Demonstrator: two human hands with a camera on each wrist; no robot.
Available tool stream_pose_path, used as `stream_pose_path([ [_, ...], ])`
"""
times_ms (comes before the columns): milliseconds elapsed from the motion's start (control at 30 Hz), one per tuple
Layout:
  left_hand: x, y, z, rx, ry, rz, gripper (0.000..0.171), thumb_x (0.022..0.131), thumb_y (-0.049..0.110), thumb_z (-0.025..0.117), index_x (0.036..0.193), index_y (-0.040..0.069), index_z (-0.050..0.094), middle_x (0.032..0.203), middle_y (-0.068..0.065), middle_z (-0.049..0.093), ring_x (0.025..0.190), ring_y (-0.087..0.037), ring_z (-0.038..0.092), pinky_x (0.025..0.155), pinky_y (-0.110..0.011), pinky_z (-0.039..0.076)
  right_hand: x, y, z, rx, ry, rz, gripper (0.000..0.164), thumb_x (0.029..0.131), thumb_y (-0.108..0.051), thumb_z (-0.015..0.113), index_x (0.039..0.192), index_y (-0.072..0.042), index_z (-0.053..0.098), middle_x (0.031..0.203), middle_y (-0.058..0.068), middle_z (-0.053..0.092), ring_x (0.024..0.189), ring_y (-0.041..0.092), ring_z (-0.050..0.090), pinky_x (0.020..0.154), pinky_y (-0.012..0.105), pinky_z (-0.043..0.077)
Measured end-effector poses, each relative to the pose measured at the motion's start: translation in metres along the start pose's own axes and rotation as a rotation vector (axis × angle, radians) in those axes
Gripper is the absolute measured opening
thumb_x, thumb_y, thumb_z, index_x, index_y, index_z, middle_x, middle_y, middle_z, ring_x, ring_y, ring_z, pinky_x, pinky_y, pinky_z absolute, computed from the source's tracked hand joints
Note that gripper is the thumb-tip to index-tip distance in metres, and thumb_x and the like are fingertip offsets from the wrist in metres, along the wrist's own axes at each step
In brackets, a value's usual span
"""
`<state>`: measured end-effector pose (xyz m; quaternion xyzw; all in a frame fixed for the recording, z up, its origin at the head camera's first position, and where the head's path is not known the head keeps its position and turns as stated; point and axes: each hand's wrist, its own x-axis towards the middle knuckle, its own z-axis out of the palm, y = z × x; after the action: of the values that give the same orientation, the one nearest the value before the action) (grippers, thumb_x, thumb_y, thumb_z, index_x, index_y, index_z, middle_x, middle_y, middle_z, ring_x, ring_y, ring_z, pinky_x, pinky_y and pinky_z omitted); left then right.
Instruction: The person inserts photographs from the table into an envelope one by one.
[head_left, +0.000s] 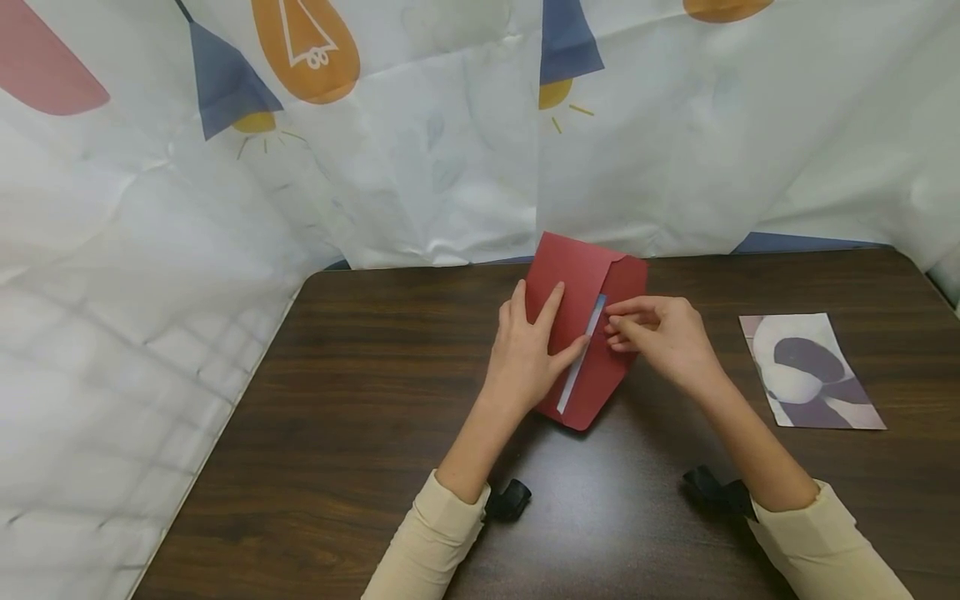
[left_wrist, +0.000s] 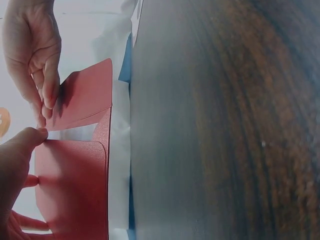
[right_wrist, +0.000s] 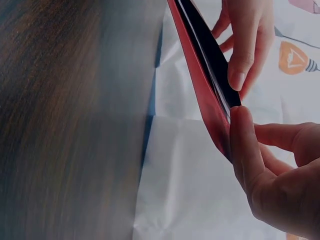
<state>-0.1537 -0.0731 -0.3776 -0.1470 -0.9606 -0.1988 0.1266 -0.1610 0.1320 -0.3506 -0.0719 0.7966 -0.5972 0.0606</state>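
Note:
A red envelope point(head_left: 573, 275) with its flap folded back lies tilted on the table. A whitish-blue paper strip point(head_left: 581, 354) shows along its opening. My left hand point(head_left: 521, 350) rests on the envelope's left panel, fingers spread and fairly straight, thumb right at the opening's edge. Over the flap is my right hand point(head_left: 660, 333), fingers bent, thumb and forefinger close together beside the strip. In the right wrist view, the right thumb point(right_wrist: 242, 130) overlaps the envelope's upper edge near the left thumb point(right_wrist: 240, 70). Whether the right fingertips pinch the paper I cannot tell.
A printed picture card point(head_left: 810, 375) lies on the dark wooden table point(head_left: 337, 417) to the right. Behind and left of the table hangs a white patterned sheet point(head_left: 450, 150). Black straps point(head_left: 510, 500) sit at both wrists.

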Motion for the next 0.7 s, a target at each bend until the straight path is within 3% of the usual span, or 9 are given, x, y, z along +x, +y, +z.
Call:
stream_pose_path([
  [700, 0.004, -0.013, -0.001, -0.024, 0.002, -0.054, 0.076, 0.098, 0.042, 0.074, 0.162, 0.017, 0.043, 0.165, -0.026, 0.029, 0.144, -0.043, 0.039, 0.098, -0.049, 0.060, 0.004, 0.010, -0.029, -0.148, 0.109, -0.102, 0.027, 0.103, -0.008, 0.066, 0.124, 0.008, 0.071, 0.113, 0.029, 0.075, 0.071, 0.001, 0.073, 0.067, 0.020, 0.061],
])
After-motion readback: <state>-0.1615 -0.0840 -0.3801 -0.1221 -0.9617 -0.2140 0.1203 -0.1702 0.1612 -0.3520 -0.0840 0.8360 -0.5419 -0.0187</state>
